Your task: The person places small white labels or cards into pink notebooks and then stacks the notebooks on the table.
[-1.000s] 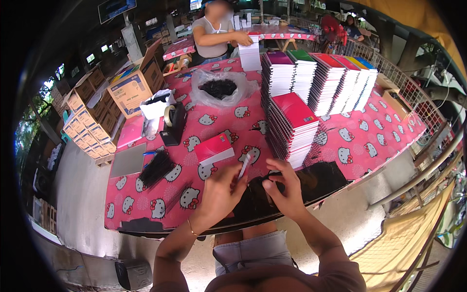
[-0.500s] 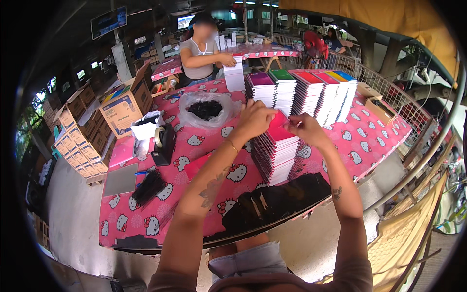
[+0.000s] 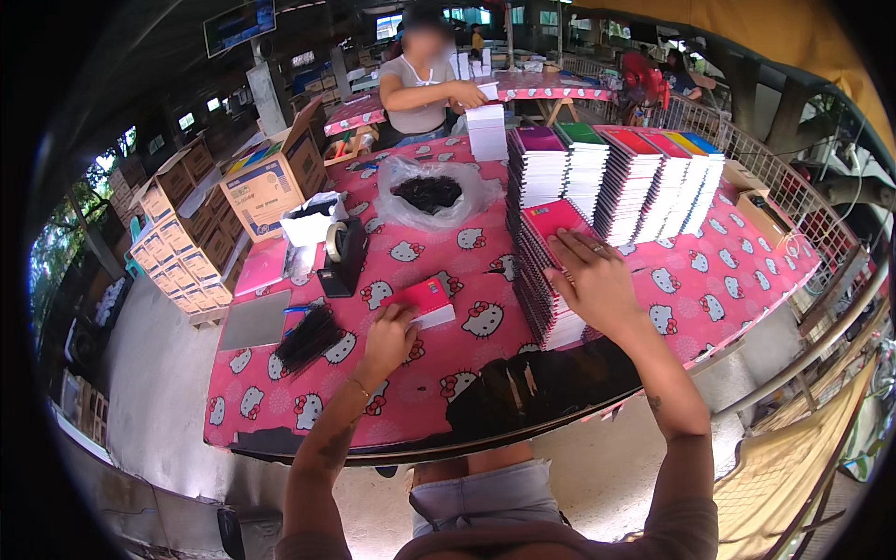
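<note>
My left hand is closed, its curled fingers at the near left end of a red-covered notebook with white page edges showing, low over the table. On the right, my right hand lies with fingers stretched out on the top red cover of a tall stack of spiral-bound notebooks. Its thumb rests near the bound edge. Left of my left hand is a bundle of thin black strands, probably binding wires. Farther off, a clear plastic bag holds more black strands.
Stacks of coloured spiral notebooks stand at the far right. A tape dispenser, a grey board and an open carton are on the left. Across the pink patterned table, a person handles a white paper stack.
My left hand has left the notebook stack and come down left to the red notebook on the table. My right hand has flattened onto the top notebook. The view has shifted.
</note>
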Available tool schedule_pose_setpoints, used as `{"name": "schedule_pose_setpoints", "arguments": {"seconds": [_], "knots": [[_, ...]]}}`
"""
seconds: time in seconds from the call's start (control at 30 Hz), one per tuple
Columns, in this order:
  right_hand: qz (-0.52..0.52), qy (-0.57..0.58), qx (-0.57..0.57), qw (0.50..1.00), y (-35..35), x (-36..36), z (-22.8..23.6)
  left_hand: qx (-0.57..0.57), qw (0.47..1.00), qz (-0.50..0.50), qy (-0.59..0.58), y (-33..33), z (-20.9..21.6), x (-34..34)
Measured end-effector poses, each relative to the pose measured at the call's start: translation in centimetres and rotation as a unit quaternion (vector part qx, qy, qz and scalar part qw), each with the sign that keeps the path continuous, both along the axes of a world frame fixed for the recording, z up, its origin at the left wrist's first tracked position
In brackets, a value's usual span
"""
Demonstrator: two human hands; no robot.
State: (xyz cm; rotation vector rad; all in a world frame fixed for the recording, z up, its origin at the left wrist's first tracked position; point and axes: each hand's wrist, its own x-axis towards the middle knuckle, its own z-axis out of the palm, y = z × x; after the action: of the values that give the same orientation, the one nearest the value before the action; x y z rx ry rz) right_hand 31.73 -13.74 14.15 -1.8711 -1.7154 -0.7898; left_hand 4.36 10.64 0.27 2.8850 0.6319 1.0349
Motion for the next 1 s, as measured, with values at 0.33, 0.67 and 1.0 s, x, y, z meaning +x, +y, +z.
{"name": "schedule_pose_setpoints", "arguments": {"seconds": [0.33,0.67,1.0], "knots": [[0.116,0.042,0.061,0.991,-1.1,-5.2,-0.9,-0.059,0.997,-0.03,-0.035,-2.4,3.4,-2.4],[0.231,0.625,0.026,0.745,3.2,-13.7,-20.4,-0.24,0.945,0.002,-0.221,-13.0,-2.9,-1.9],[0.221,0.644,-0.108,0.725,2.2,-12.7,-17.7,0.007,0.967,0.25,0.042,-3.9,-5.0,-12.5]]}}
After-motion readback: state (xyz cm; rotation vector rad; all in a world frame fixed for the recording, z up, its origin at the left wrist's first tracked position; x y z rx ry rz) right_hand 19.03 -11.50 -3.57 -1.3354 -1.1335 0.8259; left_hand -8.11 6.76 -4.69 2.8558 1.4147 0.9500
